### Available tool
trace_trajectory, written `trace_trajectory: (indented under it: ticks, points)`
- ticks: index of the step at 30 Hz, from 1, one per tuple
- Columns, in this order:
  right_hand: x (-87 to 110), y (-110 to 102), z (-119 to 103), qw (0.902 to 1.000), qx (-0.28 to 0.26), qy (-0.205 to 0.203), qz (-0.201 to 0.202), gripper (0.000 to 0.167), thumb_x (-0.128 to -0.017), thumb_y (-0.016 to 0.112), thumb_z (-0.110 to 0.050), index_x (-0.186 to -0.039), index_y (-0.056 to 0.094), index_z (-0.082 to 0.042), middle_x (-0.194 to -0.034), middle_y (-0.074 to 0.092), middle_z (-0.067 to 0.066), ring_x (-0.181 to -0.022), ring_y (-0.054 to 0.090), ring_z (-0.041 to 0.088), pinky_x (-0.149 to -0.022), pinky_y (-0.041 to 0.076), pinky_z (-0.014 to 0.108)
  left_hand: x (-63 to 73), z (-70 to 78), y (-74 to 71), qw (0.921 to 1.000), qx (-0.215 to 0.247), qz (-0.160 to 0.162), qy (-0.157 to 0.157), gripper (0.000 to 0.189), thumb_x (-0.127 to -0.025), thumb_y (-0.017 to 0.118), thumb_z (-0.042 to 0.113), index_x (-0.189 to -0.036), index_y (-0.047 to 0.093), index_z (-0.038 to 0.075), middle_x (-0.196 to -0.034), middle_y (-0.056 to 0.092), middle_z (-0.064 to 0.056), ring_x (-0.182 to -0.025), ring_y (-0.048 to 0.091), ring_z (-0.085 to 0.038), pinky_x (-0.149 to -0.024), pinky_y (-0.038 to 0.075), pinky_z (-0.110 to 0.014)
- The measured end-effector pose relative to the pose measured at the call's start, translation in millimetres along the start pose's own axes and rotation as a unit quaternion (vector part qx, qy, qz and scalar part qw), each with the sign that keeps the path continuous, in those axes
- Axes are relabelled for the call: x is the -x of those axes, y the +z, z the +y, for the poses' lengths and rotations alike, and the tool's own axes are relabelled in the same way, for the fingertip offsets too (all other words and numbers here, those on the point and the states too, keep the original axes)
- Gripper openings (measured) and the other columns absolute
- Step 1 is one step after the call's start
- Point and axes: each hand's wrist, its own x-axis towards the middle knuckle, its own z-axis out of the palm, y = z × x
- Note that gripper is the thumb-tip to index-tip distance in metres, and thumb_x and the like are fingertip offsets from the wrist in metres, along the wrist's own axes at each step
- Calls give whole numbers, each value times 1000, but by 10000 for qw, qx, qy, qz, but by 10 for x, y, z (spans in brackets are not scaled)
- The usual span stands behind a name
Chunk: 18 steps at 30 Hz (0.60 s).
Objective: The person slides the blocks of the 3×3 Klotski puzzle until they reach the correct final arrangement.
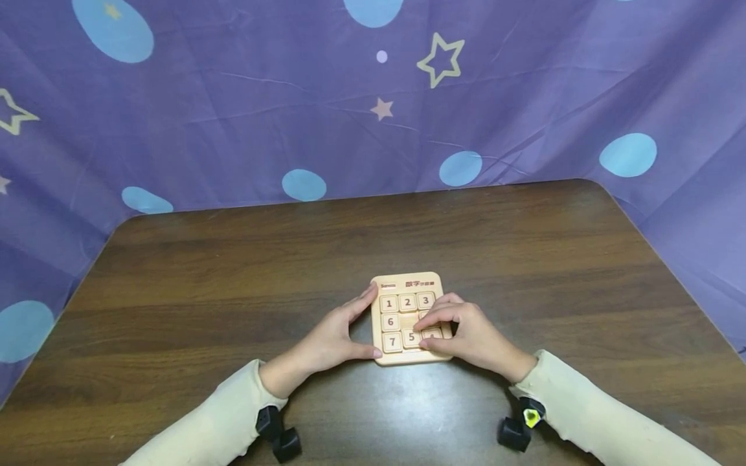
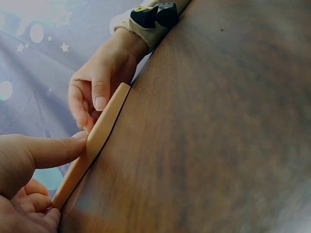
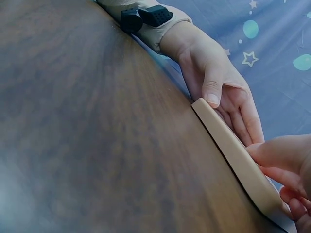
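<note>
A wooden number sliding puzzle lies on the table in the head view. Tiles 1, 2 and 3 form its top row; 6 and 7 sit down the left side. Tile 5 is in the bottom row, slightly higher than tile 7, below a gap in the middle. My left hand holds the puzzle's left edge, thumb at the lower corner and fingers towards the upper one. Over the puzzle's right side, my right hand has thumb and index fingertips at tile 5; it partly hides the right-hand tiles.
The brown wooden table extends around the puzzle. Behind its far edge hangs a purple curtain with stars and blue spots. Each wrist carries a black camera, the left camera and the right camera.
</note>
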Motion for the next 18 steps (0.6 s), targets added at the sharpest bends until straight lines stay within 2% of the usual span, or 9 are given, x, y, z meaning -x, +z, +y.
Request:
trace_trajectory:
  ticks: [4,12,18]
  points:
    - [12,-24,4,9999,25,-116,-87,21,-71,80,-12,-91,76,-17,-95,65,-5,-93,52,10,-81,45,23,-11,7,6,10000,24,-17,-1,99,-66,83,7,-146,26,-1,-153,22,-14,-142,19,-25,-115,14,-42]
    - [18,-28,4,9997,58,-69,-229,22,-69,80,-12,-88,75,-22,-95,62,-9,-94,51,9,-81,45,24,-9,-15,13,10000,-15,-2,31,98,-66,83,8,-146,26,0,-153,23,-14,-141,20,-25,-115,14,-42]
    - [3,7,17,9998,0,-196,-80,20,-70,81,-15,-88,75,-20,-94,65,-9,-93,52,10,-81,45,23,0,-16,6,10000,-40,-16,16,98,-67,83,9,-146,26,1,-153,23,-12,-142,20,-24,-115,15,-43]
